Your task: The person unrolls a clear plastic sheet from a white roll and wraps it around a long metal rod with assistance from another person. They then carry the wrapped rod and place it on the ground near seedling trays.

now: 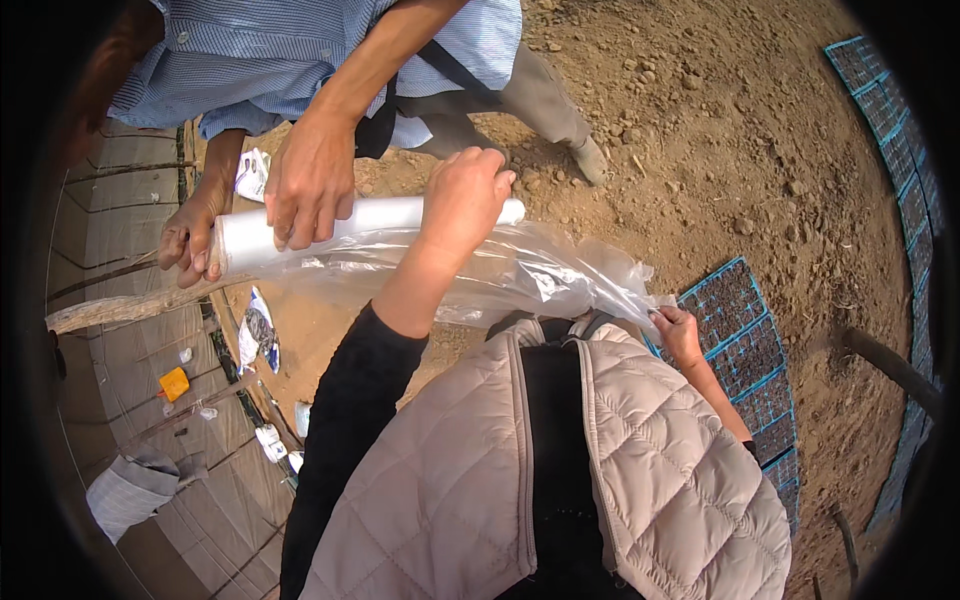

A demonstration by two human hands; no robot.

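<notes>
A white roll of clear plastic film [390, 212] lies crosswise before me. My left hand [466, 196] is curled over the roll near its right end. Loose, wrinkled film [525, 262] hangs from the roll and stretches right, across the front of my body. At its far right edge, my right hand [677, 330] pinches the gathered film. A co-worker in a blue striped shirt stands opposite; one of their hands [313, 180] rests on top of the roll, and their other hand [196, 240] is at its left end. The undersides of the roll and of my left fingers are hidden.
Seedling trays [731, 322] filled with dark soil lie on the ground to the right, with more trays [889, 124] farther out. A wooden pole [135, 309] juts in at left. Opened bags [257, 334], a yellow container [174, 384] and a wooden post [889, 364] are about.
</notes>
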